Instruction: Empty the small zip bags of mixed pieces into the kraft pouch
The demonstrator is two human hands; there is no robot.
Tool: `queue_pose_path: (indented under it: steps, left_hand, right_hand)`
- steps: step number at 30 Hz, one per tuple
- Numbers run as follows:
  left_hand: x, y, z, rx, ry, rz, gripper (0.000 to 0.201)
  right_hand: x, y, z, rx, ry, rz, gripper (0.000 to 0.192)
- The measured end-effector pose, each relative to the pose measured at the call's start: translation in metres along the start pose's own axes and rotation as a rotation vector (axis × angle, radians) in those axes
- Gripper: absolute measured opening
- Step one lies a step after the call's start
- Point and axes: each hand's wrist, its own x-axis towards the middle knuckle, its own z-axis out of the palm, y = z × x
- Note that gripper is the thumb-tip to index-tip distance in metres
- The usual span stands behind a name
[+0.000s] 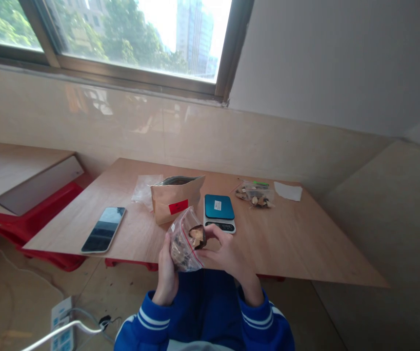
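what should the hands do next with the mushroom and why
Perhaps ease the mushroom into the zip bag: the right hand pinches it at the opening, and the left hand supports the bag, which holds more pieces.

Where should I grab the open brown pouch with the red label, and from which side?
Probably grip the brown pouch by its left edge, just below the mouth, coming from the left. It stands upright and open, the blue-topped scale sits close on its right, and the left hand holds the zip bag in front.
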Motion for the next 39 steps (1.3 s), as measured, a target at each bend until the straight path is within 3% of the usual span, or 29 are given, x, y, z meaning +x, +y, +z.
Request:
queue_pose_path:
  steps: [3, 6, 9, 12, 15, 19, 21, 24, 29, 32, 35, 37, 39]
  left_hand:
    - [-0.002, 0.005, 0.004, -0.107, 0.081, -0.084, 0.048]
    - [-0.005, 0.01, 0.007, -0.153, 0.081, -0.1, 0.044]
    - [-0.007, 0.012, 0.008, -0.153, 0.089, -0.126, 0.046]
    - [-0.008, 0.014, 0.008, -0.14, 0.11, -0.148, 0.047]
    - [-0.009, 0.018, 0.008, -0.138, 0.102, -0.134, 0.047]
    - [-0.008, 0.022, 0.006, -0.164, 0.092, -0.095, 0.047]
    - [-0.006, 0.023, 0.004, -0.173, 0.092, -0.086, 0.048]
    - [-0.005, 0.023, 0.002, -0.16, 0.096, -0.089, 0.049]
    - [-0.006, 0.021, 0.002, -0.154, 0.073, -0.1, 0.051]
    - [-0.006, 0.021, 0.003, -0.166, 0.045, -0.085, 0.052]
    - [-0.005, 0.02, 0.002, -0.189, 0.038, -0.048, 0.056]
    - [-0.004, 0.018, -0.001, -0.201, 0.02, -0.025, 0.056]
    - [-0.001, 0.015, -0.006, -0.204, 0.027, 0.006, 0.048]
  right_hand:
    - [0.005, 0.008, -0.001, 0.188, 0.11, 0.007, 0.038]
    - [0.019, 0.01, -0.001, 0.361, 0.294, 0.004, 0.042]
    - [0.048, 0.002, -0.003, 0.414, 0.457, -0.065, 0.041]
    - [0.091, -0.008, -0.006, 0.333, 0.499, -0.193, 0.037]
    - [0.133, -0.012, -0.008, 0.124, 0.433, -0.315, 0.033]
    - [0.166, -0.011, -0.009, -0.26, 0.175, -0.428, 0.017]
    - [0.169, -0.011, -0.009, -0.38, 0.077, -0.452, 0.012]
    - [0.166, -0.01, -0.007, -0.512, 0.02, -0.489, 0.022]
    - [0.157, -0.012, 0.003, -0.723, 0.063, -0.403, 0.039]
    - [0.151, -0.018, 0.005, -0.667, 0.142, -0.399, 0.03]
    - [0.137, -0.028, -0.003, -0.391, 0.203, -0.381, 0.024]
    - [0.123, -0.034, -0.012, -0.221, 0.107, -0.277, 0.028]
    - [0.105, -0.038, -0.021, -0.179, -0.111, -0.142, 0.032]
